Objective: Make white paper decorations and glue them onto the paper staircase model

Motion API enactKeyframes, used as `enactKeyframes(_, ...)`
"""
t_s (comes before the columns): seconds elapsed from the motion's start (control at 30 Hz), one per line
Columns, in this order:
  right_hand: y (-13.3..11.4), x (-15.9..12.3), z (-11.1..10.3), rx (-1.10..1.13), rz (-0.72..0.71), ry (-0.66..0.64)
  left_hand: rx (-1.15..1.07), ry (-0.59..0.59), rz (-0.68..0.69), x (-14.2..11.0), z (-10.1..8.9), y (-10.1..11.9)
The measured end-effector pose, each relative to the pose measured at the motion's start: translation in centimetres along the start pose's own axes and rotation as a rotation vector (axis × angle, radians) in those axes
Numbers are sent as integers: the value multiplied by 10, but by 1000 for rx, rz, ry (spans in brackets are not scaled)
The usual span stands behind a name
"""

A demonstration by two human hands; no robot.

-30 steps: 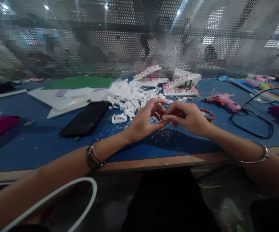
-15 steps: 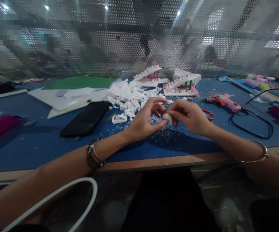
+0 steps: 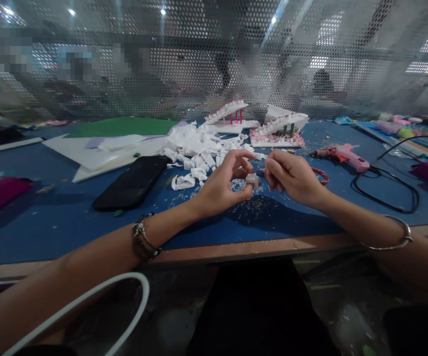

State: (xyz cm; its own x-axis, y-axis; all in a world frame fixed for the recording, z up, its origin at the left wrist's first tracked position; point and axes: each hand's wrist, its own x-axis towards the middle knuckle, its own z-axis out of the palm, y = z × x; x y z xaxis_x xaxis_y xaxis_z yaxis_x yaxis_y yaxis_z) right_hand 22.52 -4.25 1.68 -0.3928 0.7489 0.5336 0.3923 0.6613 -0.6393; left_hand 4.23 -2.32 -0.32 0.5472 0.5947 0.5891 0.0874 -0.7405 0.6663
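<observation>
A small whitish piece point(image 3: 252, 179), its material unclear, is pinched between the thumb and fingers of my left hand point(image 3: 224, 182), held above the tabletop. Just to its right, my right hand point(image 3: 291, 177) is closed with curled fingers, apart from the piece. Whatever those fingers may hold is hidden. Under and behind my right hand shows a red loop handle point(image 3: 321, 175), perhaps of scissors. Fine white shavings point(image 3: 253, 207) lie scattered on the blue table below both hands. A heap of torn white scraps point(image 3: 195, 146) lies behind my left hand.
Two white models with stair-like slopes, one on red posts point(image 3: 232, 116) and one on green posts point(image 3: 282, 129), stand at the back. A pink glue gun point(image 3: 347, 155) with a black cord point(image 3: 388, 198) lies right. A black phone point(image 3: 132, 183) and white sheets point(image 3: 87, 153) lie left.
My right hand has come off the whitish piece and moved slightly right, its fingers curling in. The piece stays in my left hand, which has hardly moved.
</observation>
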Motion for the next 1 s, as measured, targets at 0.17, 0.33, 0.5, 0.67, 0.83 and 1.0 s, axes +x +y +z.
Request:
enactKeyframes(0.17,2,0,2,14,-22,64,-10,8,1,0,0,1)
enactKeyframes(0.33,-1,-1,2,25,-56,37,-102,-34,-19,0,1,4)
enactKeyframes(0.5,-2,-1,1,15,-93,-77,-216,-76,-53,1,1,4)
enactKeyframes(0.67,1,0,1,211,-36,-137,-357,-81,-105,4,-2,2)
enactKeyframes(0.83,0,-1,0,301,-38,-153,-393,-95,-183,6,-6,0)
enactKeyframes(1.0,-2,-1,0,288,-57,-168,-540,-98,-249,6,-6,-5)
